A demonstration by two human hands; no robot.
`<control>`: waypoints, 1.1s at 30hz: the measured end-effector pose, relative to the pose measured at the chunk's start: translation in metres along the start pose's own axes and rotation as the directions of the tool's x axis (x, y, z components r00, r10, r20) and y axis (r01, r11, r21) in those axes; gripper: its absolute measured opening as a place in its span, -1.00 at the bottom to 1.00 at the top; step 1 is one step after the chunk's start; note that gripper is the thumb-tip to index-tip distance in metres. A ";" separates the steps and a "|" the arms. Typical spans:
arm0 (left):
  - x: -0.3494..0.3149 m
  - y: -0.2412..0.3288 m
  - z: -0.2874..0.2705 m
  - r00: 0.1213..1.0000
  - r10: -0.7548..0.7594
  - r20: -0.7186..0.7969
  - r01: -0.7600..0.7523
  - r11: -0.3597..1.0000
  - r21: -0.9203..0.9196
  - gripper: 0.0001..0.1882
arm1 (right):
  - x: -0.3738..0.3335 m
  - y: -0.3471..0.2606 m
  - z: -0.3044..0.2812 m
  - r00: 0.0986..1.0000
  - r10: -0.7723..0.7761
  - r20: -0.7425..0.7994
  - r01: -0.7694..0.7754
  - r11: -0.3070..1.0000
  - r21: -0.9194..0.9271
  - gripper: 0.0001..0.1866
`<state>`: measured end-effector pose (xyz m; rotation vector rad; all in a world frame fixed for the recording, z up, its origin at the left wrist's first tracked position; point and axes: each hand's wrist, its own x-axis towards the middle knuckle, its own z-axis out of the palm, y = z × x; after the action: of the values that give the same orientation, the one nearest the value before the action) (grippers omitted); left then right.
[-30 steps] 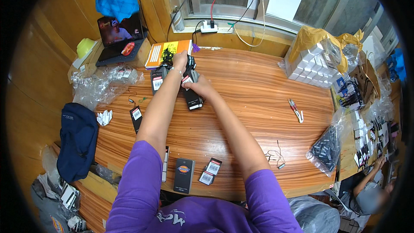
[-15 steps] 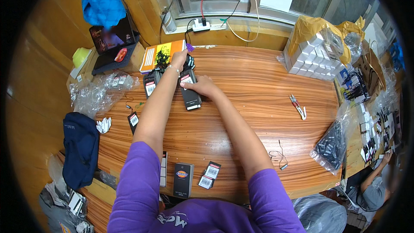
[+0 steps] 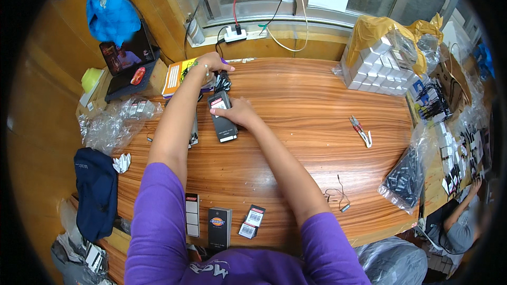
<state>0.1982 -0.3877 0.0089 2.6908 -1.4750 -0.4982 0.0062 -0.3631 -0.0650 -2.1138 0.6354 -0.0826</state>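
Note:
My right hand [image 3: 240, 112] grips a stack of black hang tags [image 3: 224, 125] standing on the wooden table, its thumb lying across the white label of the top tag. Black strings [image 3: 223, 81] are bunched at the far end of that stack. Just beyond the strings is my left hand [image 3: 212, 62], its fingers bent beside a small purple thing [image 3: 225, 62]; what it pinches is too small to make out. Under my left forearm, another pile of black tags [image 3: 194, 129] shows only in part. An orange-and-yellow booklet [image 3: 172, 79] lies left of my left wrist.
Nearer me lie a black tag stack [image 3: 219, 227], a labelled tag pile [image 3: 252, 221] and a white-panelled card [image 3: 192, 216]. At right are thread snips [image 3: 361, 132], a loose string [image 3: 340, 195], a bag of black pieces [image 3: 405, 179] and stacked white boxes [image 3: 376, 68]. A laptop [image 3: 127, 58] stands back left.
My left hand has moved a little farther away, off the black strings. My right hand stays on the tag stack. The whole view has shifted slightly.

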 end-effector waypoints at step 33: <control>-0.221 0.042 0.053 0.617 0.301 -0.727 -0.534 0.839 -0.106 -0.80 | -0.003 0.008 -0.003 0.998 0.018 -0.061 -0.002 0.970 0.242 -0.29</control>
<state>0.0384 -0.2213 0.0236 1.8283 -1.5243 0.2733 -0.0009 -0.3675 -0.0687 -1.8784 0.6397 -0.2113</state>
